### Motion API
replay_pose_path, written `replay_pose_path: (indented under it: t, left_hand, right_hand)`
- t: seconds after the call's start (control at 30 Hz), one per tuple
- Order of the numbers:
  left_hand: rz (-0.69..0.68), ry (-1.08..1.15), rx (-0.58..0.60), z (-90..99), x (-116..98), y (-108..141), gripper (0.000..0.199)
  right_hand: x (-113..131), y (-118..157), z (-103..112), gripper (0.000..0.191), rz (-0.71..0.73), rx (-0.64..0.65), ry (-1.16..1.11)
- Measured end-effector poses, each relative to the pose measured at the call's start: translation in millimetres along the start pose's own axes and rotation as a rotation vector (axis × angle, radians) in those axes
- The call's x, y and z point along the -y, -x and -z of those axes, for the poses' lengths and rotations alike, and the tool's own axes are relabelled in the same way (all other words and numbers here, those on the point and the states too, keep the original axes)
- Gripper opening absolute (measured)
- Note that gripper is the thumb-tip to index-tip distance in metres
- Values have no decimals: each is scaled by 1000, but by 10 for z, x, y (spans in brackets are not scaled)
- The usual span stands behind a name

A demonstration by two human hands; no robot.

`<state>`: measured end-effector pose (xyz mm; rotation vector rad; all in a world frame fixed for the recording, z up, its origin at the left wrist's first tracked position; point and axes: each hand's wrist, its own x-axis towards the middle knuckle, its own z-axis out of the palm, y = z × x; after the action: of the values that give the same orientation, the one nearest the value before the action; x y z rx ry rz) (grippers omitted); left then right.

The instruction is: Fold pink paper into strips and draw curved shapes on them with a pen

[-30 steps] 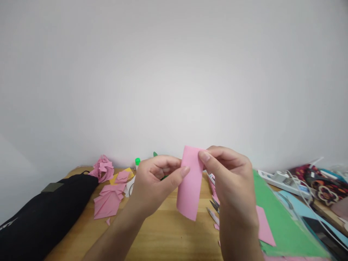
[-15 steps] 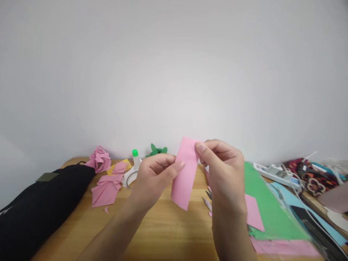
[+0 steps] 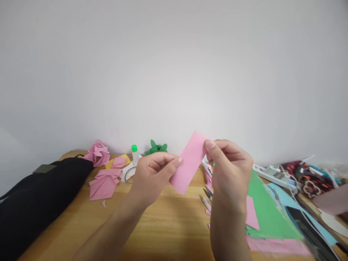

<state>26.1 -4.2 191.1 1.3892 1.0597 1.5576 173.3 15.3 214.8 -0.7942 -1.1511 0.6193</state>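
Note:
Between my hands, above the wooden table (image 3: 163,232), a rectangular strip of pink paper (image 3: 189,163) is held up, slanting to the upper right. My left hand (image 3: 154,177) pinches its left edge between thumb and fingers. At the upper right corner, my right hand (image 3: 230,174) grips the paper the same way. The tips of scissors (image 3: 208,194) show on the table beside my right wrist, which hides the rest of them. Folded pink paper pieces (image 3: 104,185) lie to the left of my left hand.
A glue stick (image 3: 135,154) with a green cap stands near the wall, by a green paper shape (image 3: 157,146) and a crumpled pink paper flower (image 3: 98,152). Black cloth (image 3: 40,195) covers the left side. Green sheets (image 3: 269,214) and a power strip (image 3: 274,175) lie right.
The pink paper has tilted further to the right, its top moving right and its lower end rising. My right hand has shifted slightly right. Both hands keep hold.

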Motion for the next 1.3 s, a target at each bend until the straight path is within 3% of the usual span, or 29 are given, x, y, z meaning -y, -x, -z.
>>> replay_pose_path:
  t: [0.13,0.23,0.33,0.57,0.73,0.97,1.13,1.3]
  left_hand:
    - [-38,1,42,60,-5,-30,16]
    - [-71,-76,163,174,-70,-96,15]
    - [-22,-139,324,299,-175,-179,17]
    - [120,-215,535,400,-365,-293,15]
    - [99,-293,589,415,-387,-265,17]
    - [82,-320,597,390,-397,-198,18]
    - [-15,-368,630,405,-356,-187,21]
    - [-16,-476,682,455,-341,-186,25]
  right_hand:
    - [-19,-15,46,16,-1,83,-10]
    - [-22,-37,161,14,-6,204,62]
    - [4,-51,302,15,-22,357,151]
    - [127,-114,425,24,-202,697,172]
    - [256,-214,282,15,-284,909,250]
    - [414,-248,28,13,-233,1018,396]
    - [456,-259,-13,13,-215,1090,458]
    - [520,-362,34,9,-217,1167,584]
